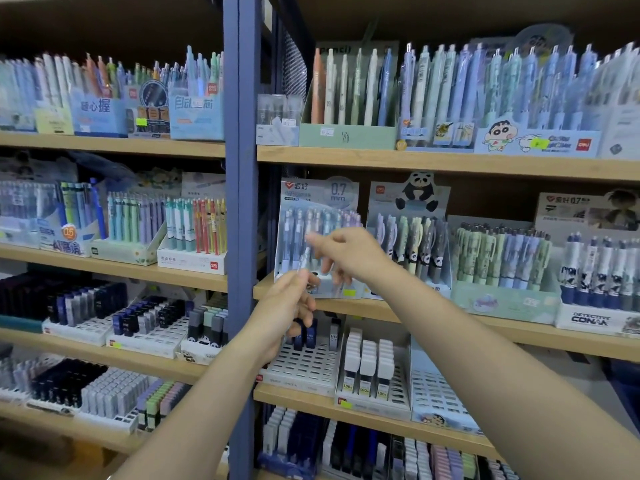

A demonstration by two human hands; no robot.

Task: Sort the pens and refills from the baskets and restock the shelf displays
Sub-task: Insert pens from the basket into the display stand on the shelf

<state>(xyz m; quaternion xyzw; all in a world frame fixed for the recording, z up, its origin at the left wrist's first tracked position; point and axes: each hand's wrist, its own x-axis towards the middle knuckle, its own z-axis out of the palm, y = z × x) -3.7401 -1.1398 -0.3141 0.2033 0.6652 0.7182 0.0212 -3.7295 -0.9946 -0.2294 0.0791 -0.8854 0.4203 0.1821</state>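
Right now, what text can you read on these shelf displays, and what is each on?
"0.7 mm": header card of the pen display behind the hands.
"0.5": orange badge on the blue pen box.
"DETECTIVE CONAN": white box front.
"100": labels on the white refill cases.
Price stickers and the other printing: too small or blurred to read.

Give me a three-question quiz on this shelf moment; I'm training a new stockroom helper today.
1. True or false: both hands are raised in front of the 0.7 mm pen display.
2. What does the left hand pinch? A) a slim clear pen B) an eraser C) a price tag
3. Which animal tops the display box just right of the 0.7 mm one?

Key:
1. True; the right hand also reaches there.
2. A, the clear pen.
3. A panda.
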